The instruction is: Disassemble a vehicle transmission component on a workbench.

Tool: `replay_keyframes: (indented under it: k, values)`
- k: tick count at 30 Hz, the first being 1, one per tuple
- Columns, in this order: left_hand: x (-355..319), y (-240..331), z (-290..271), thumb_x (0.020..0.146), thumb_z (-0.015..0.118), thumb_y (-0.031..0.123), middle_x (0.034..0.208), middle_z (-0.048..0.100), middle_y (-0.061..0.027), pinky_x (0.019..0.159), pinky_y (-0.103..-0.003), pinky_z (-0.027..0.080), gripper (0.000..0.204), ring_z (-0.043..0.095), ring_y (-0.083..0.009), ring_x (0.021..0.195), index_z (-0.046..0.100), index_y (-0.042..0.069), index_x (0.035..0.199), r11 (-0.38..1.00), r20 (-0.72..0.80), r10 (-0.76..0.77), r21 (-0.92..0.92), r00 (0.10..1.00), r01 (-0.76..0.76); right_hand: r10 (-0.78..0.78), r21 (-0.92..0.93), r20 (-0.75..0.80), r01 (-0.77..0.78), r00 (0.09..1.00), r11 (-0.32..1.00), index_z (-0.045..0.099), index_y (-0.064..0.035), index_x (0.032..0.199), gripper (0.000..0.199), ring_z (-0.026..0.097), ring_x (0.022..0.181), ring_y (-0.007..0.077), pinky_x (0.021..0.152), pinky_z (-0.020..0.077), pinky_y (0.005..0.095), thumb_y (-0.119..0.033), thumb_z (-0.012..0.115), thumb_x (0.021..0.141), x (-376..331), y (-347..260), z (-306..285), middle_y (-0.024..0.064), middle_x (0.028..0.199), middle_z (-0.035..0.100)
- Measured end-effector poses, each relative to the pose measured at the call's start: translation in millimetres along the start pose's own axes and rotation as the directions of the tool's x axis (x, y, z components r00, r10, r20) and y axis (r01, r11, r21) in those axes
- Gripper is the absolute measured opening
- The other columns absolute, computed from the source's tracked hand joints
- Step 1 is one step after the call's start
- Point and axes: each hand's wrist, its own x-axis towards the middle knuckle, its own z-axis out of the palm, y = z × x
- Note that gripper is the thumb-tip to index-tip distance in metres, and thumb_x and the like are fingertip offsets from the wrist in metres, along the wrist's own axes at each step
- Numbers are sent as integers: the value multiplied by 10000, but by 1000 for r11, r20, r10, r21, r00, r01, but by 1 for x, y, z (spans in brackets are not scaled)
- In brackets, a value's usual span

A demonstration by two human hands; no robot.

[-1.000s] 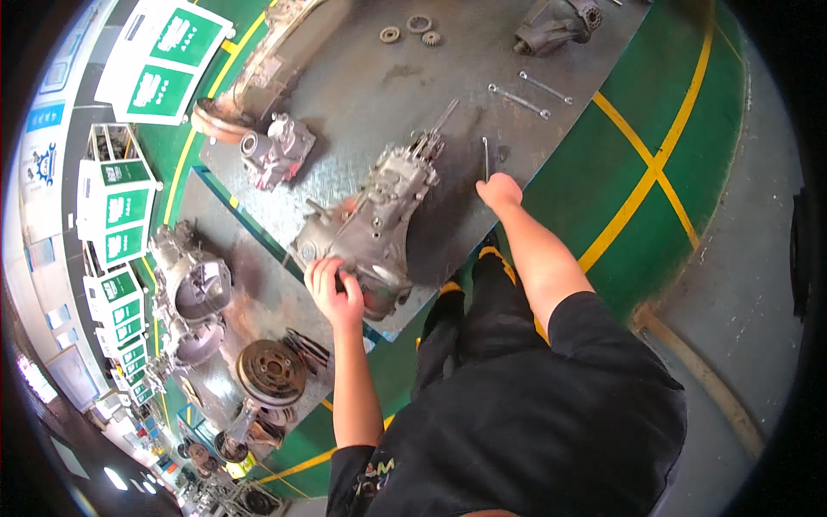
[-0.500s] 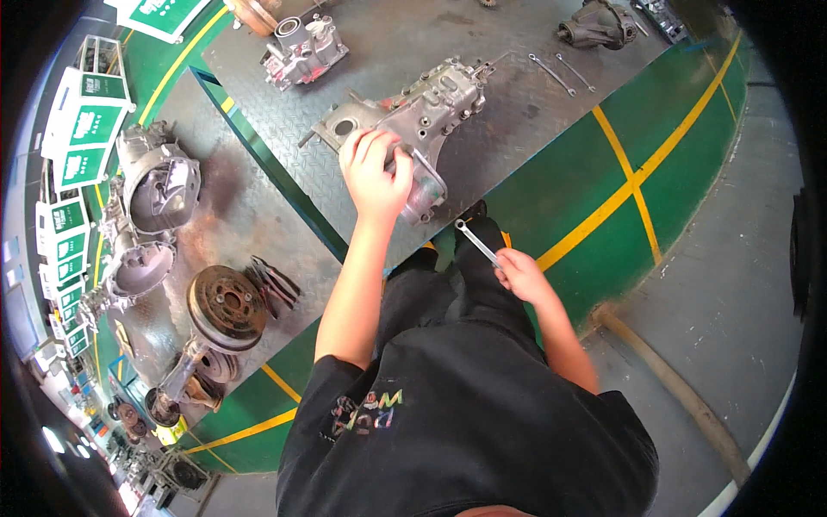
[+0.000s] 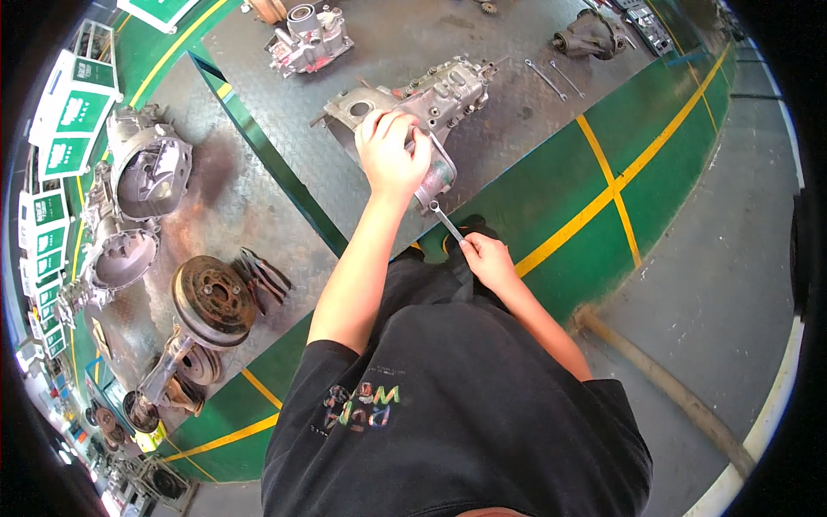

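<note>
A grey metal gearbox housing [image 3: 448,90] lies near the front edge of the metal-topped bench. My left hand [image 3: 394,159] is closed over its near end, the fingers curled on the casting beside the flanged rim. In my right hand [image 3: 489,261] is a combination wrench [image 3: 449,226], gripped by its lower part. The wrench's ring end is up against the low near corner of the housing. Whether it sits around a bolt there I cannot tell.
Two wrenches [image 3: 546,79] lie right of the housing. Behind are a smaller reddish-grey casting [image 3: 310,43] and a dark differential housing [image 3: 590,36]. On the left bench stand bell housings [image 3: 153,177] and a rusty brake drum [image 3: 213,297]. A pole [image 3: 663,379] lies at right.
My right hand has moved up and left, bringing the wrench's ring end from open space to the housing's near corner. My left hand keeps its hold on the housing.
</note>
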Motion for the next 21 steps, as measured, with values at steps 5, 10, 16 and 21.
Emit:
replay_keyframes:
  k: [5,10,16,21]
  values:
    - [-2,0,1,726,677,105,913,687,-86,936,-438,437,116,604,-314,999,674,60,833,1000,2,-13,-14,1000,13,38,-30,85,-36,996,999,668,-16,942,251,656,762,399,678,496,467,-258,603,953,6,5,10,220,802,653]
    - [-5,-4,3,717,680,128,909,682,-49,945,-447,417,115,587,-284,1044,682,89,825,1000,-10,-22,-15,1000,22,66,-94,102,-56,993,994,717,-28,928,361,674,799,386,733,527,448,-374,614,939,24,22,-6,211,847,684]
    - [-3,-2,1,725,675,135,910,680,-46,941,-449,413,107,585,-288,1040,685,88,821,1000,-1,-8,-16,1000,8,-339,-549,242,416,909,725,742,-97,818,379,656,887,318,776,533,452,-473,694,833,126,17,-72,119,838,698]
    - [-2,1,0,737,673,116,946,696,-80,962,-447,423,120,598,-318,1040,685,69,846,1000,23,-17,-24,1000,17,-507,-560,384,631,772,536,755,-93,822,329,626,893,297,788,515,433,-420,734,792,168,-16,-87,94,822,698]
